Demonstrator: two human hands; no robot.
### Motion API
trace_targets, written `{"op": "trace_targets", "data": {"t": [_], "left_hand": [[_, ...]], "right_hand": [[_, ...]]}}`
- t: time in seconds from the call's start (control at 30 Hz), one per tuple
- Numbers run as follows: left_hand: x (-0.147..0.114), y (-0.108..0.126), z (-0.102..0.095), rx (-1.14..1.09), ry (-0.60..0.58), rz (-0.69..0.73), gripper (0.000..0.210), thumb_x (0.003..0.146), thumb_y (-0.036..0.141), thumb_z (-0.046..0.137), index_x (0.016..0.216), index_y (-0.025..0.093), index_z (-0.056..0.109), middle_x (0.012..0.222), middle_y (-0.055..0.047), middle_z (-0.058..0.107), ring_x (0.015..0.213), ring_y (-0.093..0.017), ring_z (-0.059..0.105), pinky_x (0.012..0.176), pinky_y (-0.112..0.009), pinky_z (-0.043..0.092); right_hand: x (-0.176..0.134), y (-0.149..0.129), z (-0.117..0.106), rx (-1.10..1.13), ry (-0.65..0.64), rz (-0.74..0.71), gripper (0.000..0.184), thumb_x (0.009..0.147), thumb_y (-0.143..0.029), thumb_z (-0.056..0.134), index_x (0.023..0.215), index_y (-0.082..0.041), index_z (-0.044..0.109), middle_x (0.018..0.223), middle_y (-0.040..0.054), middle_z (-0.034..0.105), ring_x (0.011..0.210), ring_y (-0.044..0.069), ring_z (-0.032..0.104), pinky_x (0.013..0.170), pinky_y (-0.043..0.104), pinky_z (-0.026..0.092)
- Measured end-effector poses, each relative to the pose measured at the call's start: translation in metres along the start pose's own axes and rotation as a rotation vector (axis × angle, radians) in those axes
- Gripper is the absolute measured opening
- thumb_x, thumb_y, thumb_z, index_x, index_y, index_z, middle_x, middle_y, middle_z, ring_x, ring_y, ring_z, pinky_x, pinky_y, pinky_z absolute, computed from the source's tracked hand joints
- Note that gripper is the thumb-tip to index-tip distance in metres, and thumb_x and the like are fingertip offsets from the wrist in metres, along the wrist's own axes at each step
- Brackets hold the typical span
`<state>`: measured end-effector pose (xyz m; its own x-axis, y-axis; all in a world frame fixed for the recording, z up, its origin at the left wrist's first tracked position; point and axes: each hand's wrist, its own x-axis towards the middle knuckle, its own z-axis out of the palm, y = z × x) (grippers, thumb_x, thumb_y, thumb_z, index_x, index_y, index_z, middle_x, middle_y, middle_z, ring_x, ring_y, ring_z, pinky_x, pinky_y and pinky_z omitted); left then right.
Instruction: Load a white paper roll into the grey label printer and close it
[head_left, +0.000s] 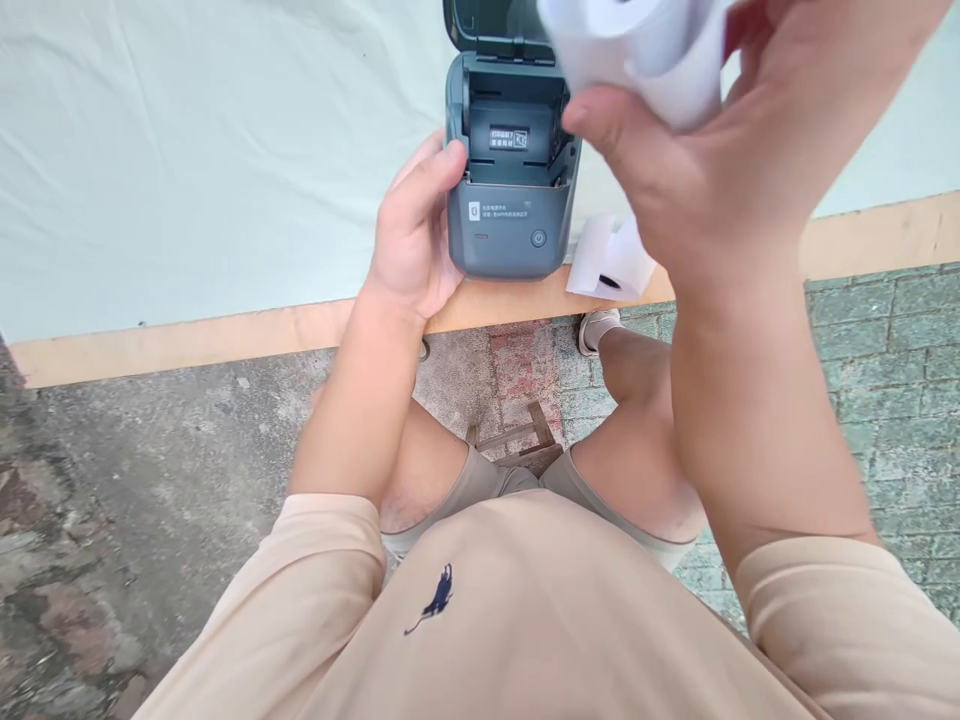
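My left hand [421,215] grips the left side of a dark blue-grey portable label printer [501,235], its thumb on the casing edge. The printer's lid [499,22] is swung up, and the bay [510,165] inside holds no roll; a small printed label shows in it. Up at the top right, my right hand [697,165] is closed around white paper rolls [626,60], partly cut off by the frame's top edge; how many I cannot tell. Another white paper roll [619,262] with a dark core lies by the printer's lower right corner, below my right hand.
A pale cloth-like cover [225,150] lies over the table, whose bare wooden front edge [187,337] runs across the view. Below are my legs, a wooden stool [525,450] and a floor of concrete and greenish bricks [885,370].
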<state>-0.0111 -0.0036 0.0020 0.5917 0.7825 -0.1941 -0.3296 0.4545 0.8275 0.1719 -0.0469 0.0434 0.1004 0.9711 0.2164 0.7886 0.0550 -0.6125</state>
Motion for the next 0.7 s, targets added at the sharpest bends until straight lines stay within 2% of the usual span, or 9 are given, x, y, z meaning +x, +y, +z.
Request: {"op": "trace_targets", "data": {"t": [0.07,0.13,0.3,0.43,0.6,0.7], "left_hand": [[0.000,-0.001,-0.001,-0.002,-0.007,0.006,0.022,0.082,0.040,0.053,0.095,0.030,0.067,0.107,0.000,0.070,0.133,-0.033,0.043,0.112,-0.047,0.036],[0.000,-0.002,-0.001,-0.011,-0.006,0.023,0.022,0.082,0.039,0.054,0.097,0.029,0.066,0.108,0.000,0.069,0.128,-0.033,0.048,0.109,-0.046,0.039],[0.000,-0.005,0.003,-0.002,-0.016,0.088,0.017,0.087,0.028,0.049,0.096,0.023,0.062,0.096,0.001,0.065,0.107,-0.022,0.063,0.102,-0.044,0.045],[-0.001,-0.004,0.005,-0.025,-0.006,0.090,0.016,0.088,0.028,0.048,0.091,0.024,0.062,0.091,0.001,0.064,0.097,-0.019,0.064,0.097,-0.039,0.047],[-0.002,-0.003,0.005,-0.007,-0.023,0.097,0.019,0.088,0.029,0.046,0.091,0.025,0.064,0.092,0.000,0.064,0.097,-0.021,0.063,0.097,-0.044,0.046],[-0.002,-0.004,0.004,0.016,0.006,0.073,0.016,0.086,0.035,0.050,0.089,0.028,0.064,0.092,0.000,0.065,0.106,-0.024,0.061,0.096,-0.043,0.047]], "right_hand": [[0.004,-0.015,0.000,-0.135,0.049,-0.127,0.039,0.074,-0.041,0.063,0.106,-0.021,0.056,0.109,0.0014,0.056,0.107,0.023,0.054,0.093,0.040,0.041],[0.007,-0.026,0.000,-0.206,0.003,-0.187,0.029,0.073,-0.030,0.062,0.100,-0.022,0.056,0.105,-0.0002,0.058,0.104,0.021,0.056,0.088,0.038,0.044],[0.010,-0.038,0.005,-0.294,-0.104,-0.126,0.023,0.075,-0.026,0.057,0.098,-0.022,0.055,0.108,0.0028,0.059,0.105,0.023,0.055,0.088,0.038,0.043],[0.009,-0.040,0.009,-0.293,-0.123,-0.100,0.018,0.080,-0.029,0.053,0.096,-0.022,0.056,0.101,0.0035,0.060,0.097,0.022,0.057,0.084,0.036,0.043],[0.005,-0.044,0.010,-0.377,0.000,-0.085,0.011,0.081,-0.029,0.050,0.086,-0.022,0.057,0.101,0.0012,0.062,0.098,0.019,0.057,0.083,0.033,0.043],[0.004,-0.042,0.012,-0.404,0.054,-0.088,0.009,0.078,-0.023,0.048,0.082,-0.023,0.056,0.095,-0.0002,0.062,0.088,0.017,0.057,0.078,0.031,0.043]]}}
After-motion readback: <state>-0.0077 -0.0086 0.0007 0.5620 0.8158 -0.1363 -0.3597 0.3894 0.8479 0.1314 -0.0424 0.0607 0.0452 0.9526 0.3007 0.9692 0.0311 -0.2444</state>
